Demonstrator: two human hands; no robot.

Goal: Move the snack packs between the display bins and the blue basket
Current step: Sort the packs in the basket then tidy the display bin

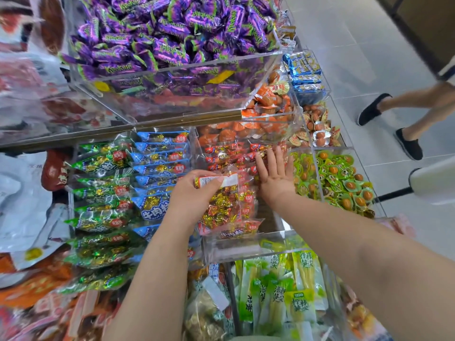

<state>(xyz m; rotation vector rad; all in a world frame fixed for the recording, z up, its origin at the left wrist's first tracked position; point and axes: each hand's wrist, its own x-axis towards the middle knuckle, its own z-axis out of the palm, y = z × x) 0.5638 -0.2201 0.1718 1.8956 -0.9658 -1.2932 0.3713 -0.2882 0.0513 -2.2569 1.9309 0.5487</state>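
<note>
Forearms [152, 279] reach into the clear bin [246, 242]: left hand [194, 193] pinches a red snack pack [226, 205], while right hand [275, 173] beside it lies spread flat, seemingly holding neighbouring packs [221, 153] back.

Wrapped candies [167, 28] filled the upper bin [152, 112] at the back. Below it, 3 rows of beef-cube packs ran side by side: the left row [103, 198], the middle row [157, 168], and 1 in the acrylic bin [236, 244] at right. In that bin, the left hand [189, 193] held a beef-cube pack [226, 203] near the front, and the right hand [275, 175] rested against the packs behind. Egg packs [344, 183] sat to the right, bamboo-shoot packs [290, 291] in front.
</note>
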